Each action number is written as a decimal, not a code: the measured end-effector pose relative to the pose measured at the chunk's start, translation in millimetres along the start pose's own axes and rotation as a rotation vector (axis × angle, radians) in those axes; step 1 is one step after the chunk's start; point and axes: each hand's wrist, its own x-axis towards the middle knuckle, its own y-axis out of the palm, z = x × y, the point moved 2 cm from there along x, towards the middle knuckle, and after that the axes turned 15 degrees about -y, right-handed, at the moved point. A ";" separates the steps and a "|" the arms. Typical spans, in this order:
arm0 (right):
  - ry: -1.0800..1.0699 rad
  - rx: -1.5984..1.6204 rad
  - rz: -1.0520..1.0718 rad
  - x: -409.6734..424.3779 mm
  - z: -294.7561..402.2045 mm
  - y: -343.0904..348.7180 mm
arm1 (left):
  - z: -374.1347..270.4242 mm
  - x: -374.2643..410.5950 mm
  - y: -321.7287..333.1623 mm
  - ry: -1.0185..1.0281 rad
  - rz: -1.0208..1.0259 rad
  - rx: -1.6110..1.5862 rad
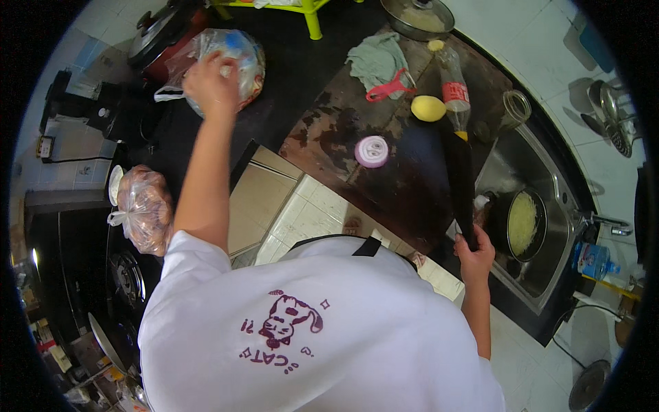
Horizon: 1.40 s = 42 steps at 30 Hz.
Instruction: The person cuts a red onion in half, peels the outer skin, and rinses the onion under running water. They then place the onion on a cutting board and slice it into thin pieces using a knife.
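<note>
My left hand (pixel 213 85) is over a clear plastic bag (pixel 247 67) on the dark counter, its fingers curled. A small whitish bit shows at the fingers; blur hides whether they grip it. Far to the right, my right hand (pixel 476 255) is closed around the near end of a long black object (pixel 460 180), seemingly a large kitchen knife. Its far end reaches towards a plastic bottle (pixel 454 85) with a red label. A halved red onion (pixel 371 152) lies cut face up on the brown work surface (pixel 329 129). Behind it is a peeled potato (pixel 428 108).
A red peeler (pixel 386 90) rests partly on a green cloth (pixel 378 59). Beyond stands a lidded pan (pixel 419 23). The steel sink (pixel 502 165) holds a dark bowl of pale shreds (pixel 523 224). At left are a knotted bag of brownish round items (pixel 144 206) and a gas burner (pixel 128 278).
</note>
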 end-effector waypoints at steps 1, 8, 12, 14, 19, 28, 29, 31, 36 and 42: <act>0.001 -0.013 0.017 3.5 1.7 3.8 | 16.1 16.4 -6.0 -0.013 -0.094 0.102; -0.079 -0.072 0.114 15.2 21.8 20.3 | 57.6 58.8 5.3 -0.019 0.252 0.551; -0.133 -0.154 0.174 19.1 42.4 25.5 | 30.6 51.3 -15.3 0.061 0.199 0.665; -0.045 -0.107 0.148 15.9 39.8 25.5 | 10.4 31.4 -6.1 0.154 0.175 0.267; -0.159 -0.070 0.108 14.1 13.3 21.4 | -118.6 -104.3 -47.5 -0.036 0.963 -0.470; 0.077 0.109 0.107 5.1 30.6 0.6 | -207.5 -200.6 -55.3 -0.140 1.216 -0.535; 0.043 0.070 0.134 5.9 34.1 -2.0 | -216.4 -212.2 -63.3 -0.109 1.198 -0.497; -0.022 -0.003 0.184 8.9 46.7 -9.0 | -229.1 -232.0 -75.0 -0.002 1.159 -0.451; -0.019 -0.145 0.308 7.8 67.0 -18.8 | -222.7 -240.5 -88.1 0.098 1.041 -0.578; 0.038 -0.173 0.361 -2.1 86.2 -13.3 | -204.8 -241.1 -80.0 0.341 0.873 -0.869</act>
